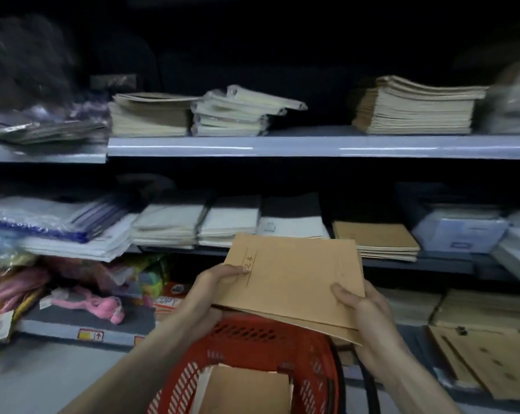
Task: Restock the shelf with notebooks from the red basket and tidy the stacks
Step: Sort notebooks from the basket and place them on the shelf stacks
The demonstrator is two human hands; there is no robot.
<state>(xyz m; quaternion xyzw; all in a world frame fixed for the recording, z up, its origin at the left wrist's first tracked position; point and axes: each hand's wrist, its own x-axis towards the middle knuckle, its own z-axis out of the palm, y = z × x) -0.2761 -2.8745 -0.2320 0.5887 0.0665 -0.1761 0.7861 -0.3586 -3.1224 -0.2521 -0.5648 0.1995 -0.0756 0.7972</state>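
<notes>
I hold a small stack of brown kraft notebooks (pixel 294 279) with both hands, above the red basket (pixel 252 348). My left hand (pixel 214 282) grips the stack's left edge, thumb on the cover. My right hand (pixel 363 312) grips its right lower corner. More brown notebooks (pixel 243 386) lie inside the basket. On the middle shelf, just beyond the held stack, sits a low pile of matching brown notebooks (pixel 375 237). A taller pile of brown notebooks (pixel 414 106) rests on the upper shelf (pixel 312 146).
White and pale notebook stacks (pixel 199 222) fill the middle shelf's centre, with plastic-wrapped stationery (pixel 43 219) at left. A grey-blue box (pixel 458 228) stands at right. Pink toys (pixel 97 306) lie on the low left ledge. Brown stacks (pixel 485 309) sit at the lower right.
</notes>
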